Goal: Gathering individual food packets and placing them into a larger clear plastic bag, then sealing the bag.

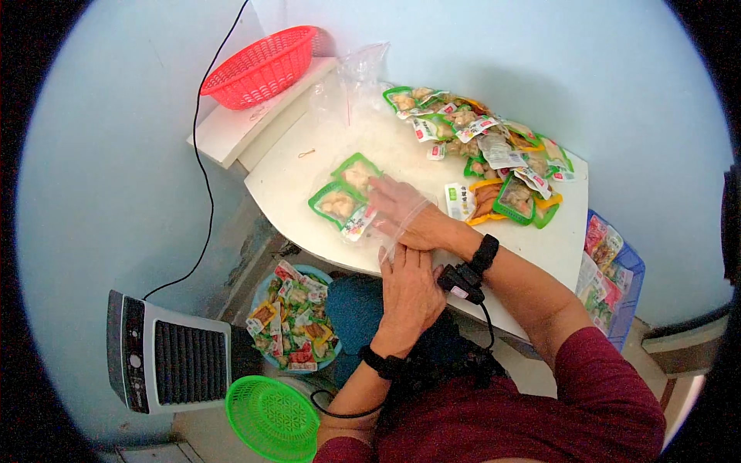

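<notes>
My right hand (405, 211) reaches into a clear plastic bag (391, 234) that lies on the white table. Its fingertips touch a green-edged food packet (356, 172) with pale pieces showing through its window. Beside it, also within the bag, lies a second green-edged packet (337, 205) with a printed white end. Whether my right fingers grip a packet is hidden. At the table's near edge, my left hand (412, 283) holds the bag's mouth, just below my right wrist. Both wrists wear black bands, and a small black device sits by the right one.
Many mixed packets (463, 118) are heaped at the table's back right. More clear bags (362, 75) and a rubber band (307, 153) lie left of them. A red basket (260, 69), a packet-filled basin (260, 301), a blue crate (637, 272), a green basket (272, 416) and an air cooler (173, 359) stand around.
</notes>
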The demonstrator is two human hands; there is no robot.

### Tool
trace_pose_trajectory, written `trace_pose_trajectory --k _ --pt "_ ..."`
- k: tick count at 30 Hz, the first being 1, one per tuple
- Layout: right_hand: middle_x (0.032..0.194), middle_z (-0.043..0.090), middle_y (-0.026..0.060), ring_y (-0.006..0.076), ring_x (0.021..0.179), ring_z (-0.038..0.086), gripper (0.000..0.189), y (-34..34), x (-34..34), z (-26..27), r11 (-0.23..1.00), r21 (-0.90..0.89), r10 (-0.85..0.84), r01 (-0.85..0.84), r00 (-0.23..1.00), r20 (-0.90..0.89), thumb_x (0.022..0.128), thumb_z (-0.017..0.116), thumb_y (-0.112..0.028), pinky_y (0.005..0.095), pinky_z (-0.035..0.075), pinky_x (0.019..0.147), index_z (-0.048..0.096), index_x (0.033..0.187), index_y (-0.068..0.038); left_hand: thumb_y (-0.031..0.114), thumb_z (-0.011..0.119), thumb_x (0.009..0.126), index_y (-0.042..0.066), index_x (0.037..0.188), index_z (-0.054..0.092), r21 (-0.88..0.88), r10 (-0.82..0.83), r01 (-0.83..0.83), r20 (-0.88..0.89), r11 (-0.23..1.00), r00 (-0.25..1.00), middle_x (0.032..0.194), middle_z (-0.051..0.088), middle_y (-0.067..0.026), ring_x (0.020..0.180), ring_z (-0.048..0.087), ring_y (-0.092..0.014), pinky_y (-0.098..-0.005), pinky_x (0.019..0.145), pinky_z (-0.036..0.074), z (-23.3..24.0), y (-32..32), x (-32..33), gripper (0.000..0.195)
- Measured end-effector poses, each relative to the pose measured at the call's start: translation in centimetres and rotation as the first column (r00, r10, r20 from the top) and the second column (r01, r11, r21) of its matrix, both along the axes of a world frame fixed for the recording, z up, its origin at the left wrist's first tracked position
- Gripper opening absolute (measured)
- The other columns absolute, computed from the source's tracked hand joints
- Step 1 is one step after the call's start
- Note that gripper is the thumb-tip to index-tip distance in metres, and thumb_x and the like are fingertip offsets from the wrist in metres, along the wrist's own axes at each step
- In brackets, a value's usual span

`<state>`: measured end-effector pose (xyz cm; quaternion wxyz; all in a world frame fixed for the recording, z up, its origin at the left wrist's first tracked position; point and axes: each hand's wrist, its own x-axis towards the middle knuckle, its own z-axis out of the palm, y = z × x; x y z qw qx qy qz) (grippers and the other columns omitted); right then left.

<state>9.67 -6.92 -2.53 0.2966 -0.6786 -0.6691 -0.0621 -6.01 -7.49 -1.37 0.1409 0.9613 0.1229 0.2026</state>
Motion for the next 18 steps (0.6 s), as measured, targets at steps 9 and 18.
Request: trace_pose_trajectory --k 9,18 --pt "0.135 0.052 0.0075 0.0373 0.136 0.031 0.03 -0.4 -0.6 2.5 0.972 -0.175 0.171 -0.154 0.981 0.087 0.091 0.056 -0.026 0.0526 0.025 0.11 0.063 0.116 -0.012 0.019 0.059 0.081 -0.004 0.124 0.05 0.006 0.0 0.0 -0.045 1.0 0.999 0.126 0.049 -0.023 0.123 0.042 -0.038 -0.0564 0.106 0.026 0.0 -0.1 -0.1 0.049" --pt "0.142 0.04 0.0124 0.0373 0.136 0.03 0.038 -0.5 -0.7 2.8 0.957 -0.285 0.099 -0.063 0.989 0.114 0.093 0.05 -0.03 0.0561 0.025 0.108 0.055 0.123 -0.008 0.014 0.06 0.071 -0.004 0.122 0.05 0.005 -0.008 0.008 -0.016 1.0 1.0 0.123 0.049 -0.0238 0.119 0.043 -0.041 -0.0551 0.106 0.026 -0.1 -0.4 -0.2 0.056"
